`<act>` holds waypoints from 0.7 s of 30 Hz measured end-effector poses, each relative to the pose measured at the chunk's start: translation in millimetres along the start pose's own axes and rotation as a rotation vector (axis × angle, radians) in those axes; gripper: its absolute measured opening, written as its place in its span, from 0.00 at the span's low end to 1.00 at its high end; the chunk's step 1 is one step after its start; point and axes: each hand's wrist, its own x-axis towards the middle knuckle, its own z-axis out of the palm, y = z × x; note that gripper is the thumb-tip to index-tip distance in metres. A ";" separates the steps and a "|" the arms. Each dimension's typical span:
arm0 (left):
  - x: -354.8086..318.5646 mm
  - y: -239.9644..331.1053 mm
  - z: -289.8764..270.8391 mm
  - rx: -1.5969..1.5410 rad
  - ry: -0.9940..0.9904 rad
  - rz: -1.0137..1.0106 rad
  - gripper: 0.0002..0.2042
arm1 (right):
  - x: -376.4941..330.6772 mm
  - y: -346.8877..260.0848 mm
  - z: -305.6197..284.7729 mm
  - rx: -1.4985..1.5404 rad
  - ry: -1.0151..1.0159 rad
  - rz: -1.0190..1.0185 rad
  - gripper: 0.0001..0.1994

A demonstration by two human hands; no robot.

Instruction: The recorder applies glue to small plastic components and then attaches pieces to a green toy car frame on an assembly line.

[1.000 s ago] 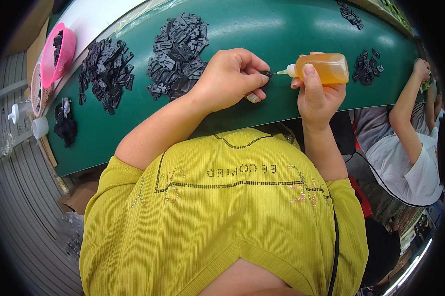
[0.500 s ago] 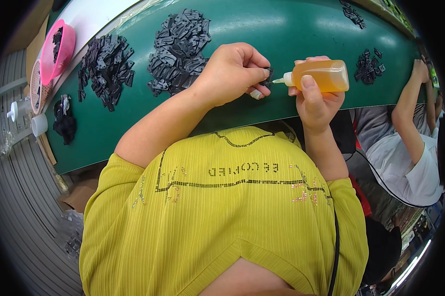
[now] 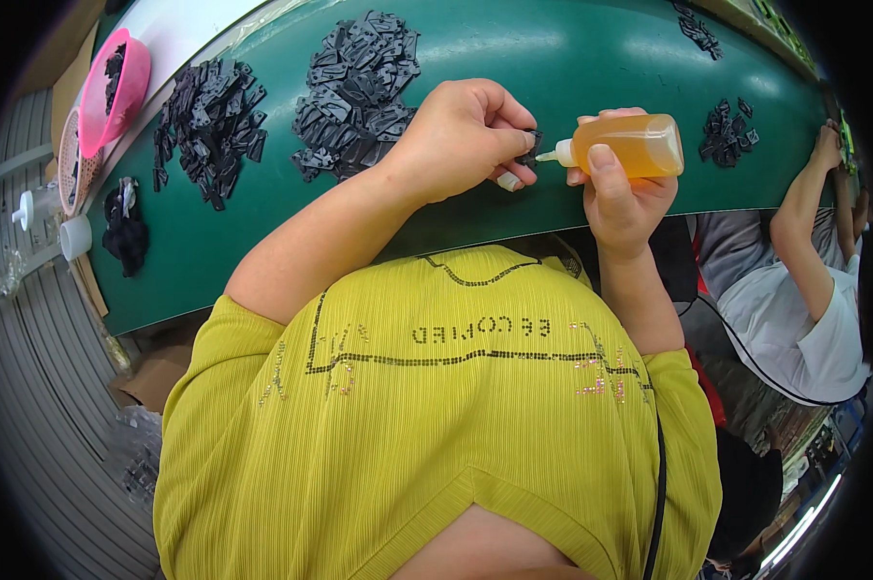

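Observation:
My left hand [image 3: 477,135] pinches a small black plastic piece [image 3: 535,147] above the near edge of the green table [image 3: 233,256]. A white wrap sits on one of its fingertips. My right hand [image 3: 622,193] is closed around a clear squeeze bottle [image 3: 630,145] of amber liquid. The bottle lies tilted sideways, and its narrow nozzle points left, right at the black piece; whether they touch I cannot tell. A large pile of black plastic pieces [image 3: 354,92] lies just beyond my left forearm, with another pile [image 3: 209,126] farther left.
Smaller heaps of black pieces [image 3: 727,135] lie at the right. A pink basket [image 3: 132,92] stands at the left beside a white cup [image 3: 75,237] and a dark cloth [image 3: 125,237]. Another person's arm [image 3: 799,213] rests at the table's right end.
Both hands keep nearly the same pose. The black piece in my left hand has shifted slightly to the right, nearer the nozzle, and the view has moved a little.

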 end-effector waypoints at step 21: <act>-22.6 11.5 -27.4 0.834 0.454 0.682 0.10 | 16.1 3.8 -32.4 0.497 0.108 0.143 0.15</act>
